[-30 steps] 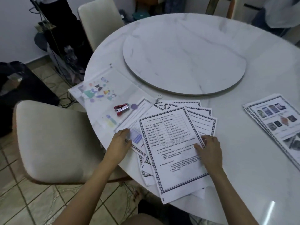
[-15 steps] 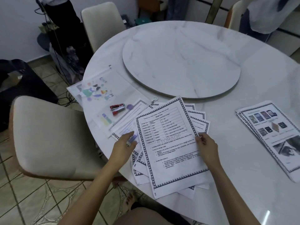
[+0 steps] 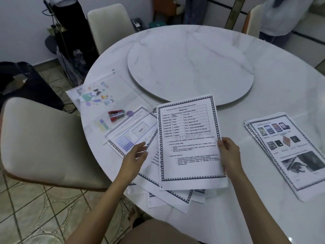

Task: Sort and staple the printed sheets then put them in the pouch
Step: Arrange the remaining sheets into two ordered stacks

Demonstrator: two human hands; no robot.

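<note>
The right grip [image 3: 228,148] is pinching the storage-table sheet [image 3: 190,138] at its right edge, thumb on top, holding it over the fanned loose sheets [image 3: 172,196] on the table [image 3: 263,103], its long axis running away from the person. The left grip [image 3: 136,155] is hovering open and holding nothing, just off the sheet's left edge, so it is sitting nearer the red stapler [image 3: 116,115] and the clear pouch [image 3: 98,101] lying farther left

We see a round white marble surface [image 3: 281,85]. On it lie a raised turntable [image 3: 190,67], a clear printed pouch [image 3: 98,99], loose bordered sheets [image 3: 130,136] and, well apart, a separate stack [image 3: 288,155].
</note>
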